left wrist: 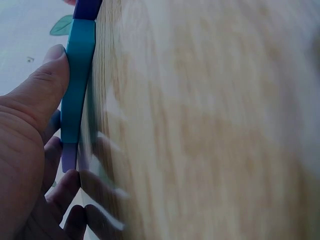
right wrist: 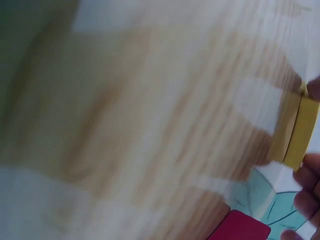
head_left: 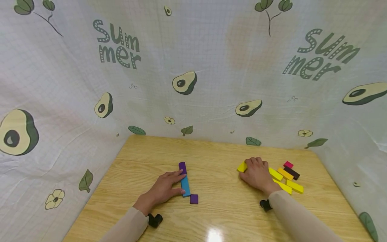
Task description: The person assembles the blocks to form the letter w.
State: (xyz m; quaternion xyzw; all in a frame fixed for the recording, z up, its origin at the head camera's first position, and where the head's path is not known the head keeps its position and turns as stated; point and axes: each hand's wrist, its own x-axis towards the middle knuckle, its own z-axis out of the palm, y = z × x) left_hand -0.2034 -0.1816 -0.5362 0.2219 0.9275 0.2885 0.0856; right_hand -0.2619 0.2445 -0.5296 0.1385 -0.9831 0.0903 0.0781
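On the left half of the table, my left hand [head_left: 166, 189] rests its fingers and thumb along the left side of a long blue block [head_left: 185, 187]. A purple block [head_left: 182, 167] adjoins the blue one's far end, while a small purple square block [head_left: 194, 199] lies by its near right corner. To the right, my right hand [head_left: 258, 173] pinches a yellow block [head_left: 242, 167] between thumb and fingers, at table level. Seen from the right wrist, that yellow block [right wrist: 302, 131] has the thumb at one end and fingertips at the other.
Right of my right hand lie several loose blocks: yellow ones [head_left: 294, 186], an orange one [head_left: 285, 173], a black one [head_left: 291, 173] and a red one [head_left: 288, 164]. A patterned white curtain [head_left: 211, 101] borders the wooden table [head_left: 220, 201] at the back and sides.
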